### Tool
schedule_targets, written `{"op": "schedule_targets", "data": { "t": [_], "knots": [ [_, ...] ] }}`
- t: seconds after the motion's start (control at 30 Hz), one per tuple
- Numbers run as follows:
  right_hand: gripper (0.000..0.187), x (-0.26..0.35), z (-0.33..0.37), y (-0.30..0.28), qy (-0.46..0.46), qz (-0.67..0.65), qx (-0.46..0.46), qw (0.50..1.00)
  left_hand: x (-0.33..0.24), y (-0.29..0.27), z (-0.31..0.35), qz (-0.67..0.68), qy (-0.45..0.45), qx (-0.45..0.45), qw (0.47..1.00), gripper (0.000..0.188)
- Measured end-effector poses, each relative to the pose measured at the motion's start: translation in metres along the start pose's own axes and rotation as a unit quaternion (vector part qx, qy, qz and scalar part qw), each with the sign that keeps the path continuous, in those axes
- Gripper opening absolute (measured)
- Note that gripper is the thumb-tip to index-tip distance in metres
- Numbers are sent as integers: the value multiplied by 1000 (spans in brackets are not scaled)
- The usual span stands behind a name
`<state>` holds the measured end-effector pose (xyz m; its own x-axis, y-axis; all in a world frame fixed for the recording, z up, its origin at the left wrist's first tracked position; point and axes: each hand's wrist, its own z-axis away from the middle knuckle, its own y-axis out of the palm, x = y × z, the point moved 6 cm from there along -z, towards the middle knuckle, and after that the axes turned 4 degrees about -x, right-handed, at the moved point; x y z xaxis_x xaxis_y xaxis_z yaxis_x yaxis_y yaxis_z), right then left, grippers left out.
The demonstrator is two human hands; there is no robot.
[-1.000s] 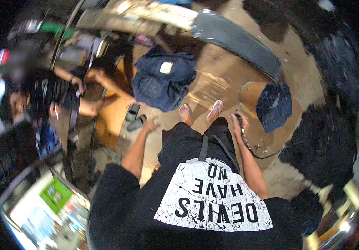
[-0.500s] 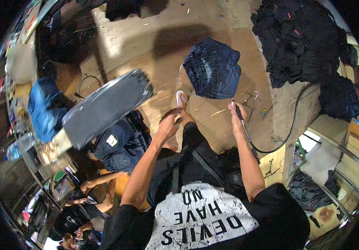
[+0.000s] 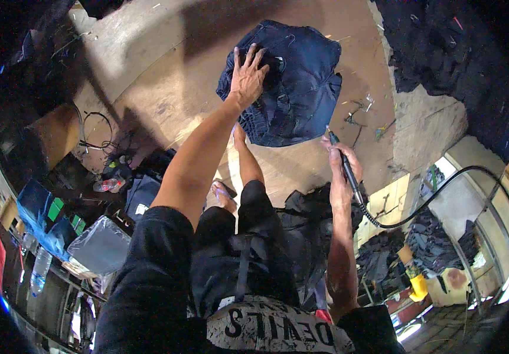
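Note:
A dark blue denim garment [image 3: 302, 82] with gathered, elastic-looking edges lies spread on the brown floor board ahead of me. My left hand [image 3: 248, 79] rests palm down on its left part, fingers spread. My right hand [image 3: 344, 168] is closed around a slim, dark pen-shaped handpiece [image 3: 344, 165]. The tool's thin tip points up toward the garment's lower right edge, a little apart from it. From its rear end a black hose [image 3: 437, 197] curves away to the right.
Piles of black cloth [image 3: 437, 47] lie at the far right. Thread scraps [image 3: 355, 121] litter the brown board [image 3: 372, 76]. At lower left are a plastic-wrapped dark panel [image 3: 101, 245], blue denim [image 3: 39, 203] and a plastic bottle [image 3: 41, 271]. A yellow object [image 3: 418, 288] stands lower right.
My left hand has reached forward from beside my leg onto the denim garment. The right hand still holds the handpiece near the garment's edge. My view has shifted, and the garment appears larger.

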<state>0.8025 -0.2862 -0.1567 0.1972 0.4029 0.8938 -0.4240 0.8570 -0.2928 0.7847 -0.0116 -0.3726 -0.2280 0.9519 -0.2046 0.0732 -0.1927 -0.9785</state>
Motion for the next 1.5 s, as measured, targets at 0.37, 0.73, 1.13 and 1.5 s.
{"op": "schedule_targets", "data": {
  "t": [0.37,0.73,1.13,1.5],
  "knots": [
    [58,2,-8,61,-247,86,-175,949,-77,-249,48,367,-189,-19,911,42],
    [49,170,254,207,-382,165,31,909,151,-364,270,340,-39,-48,938,51],
    [39,208,496,404,-497,-20,369,785,258,-441,708,-11,-387,-248,888,72],
    [47,222,369,459,-590,167,398,683,134,-422,610,20,-449,-232,863,77]
  ]
}}
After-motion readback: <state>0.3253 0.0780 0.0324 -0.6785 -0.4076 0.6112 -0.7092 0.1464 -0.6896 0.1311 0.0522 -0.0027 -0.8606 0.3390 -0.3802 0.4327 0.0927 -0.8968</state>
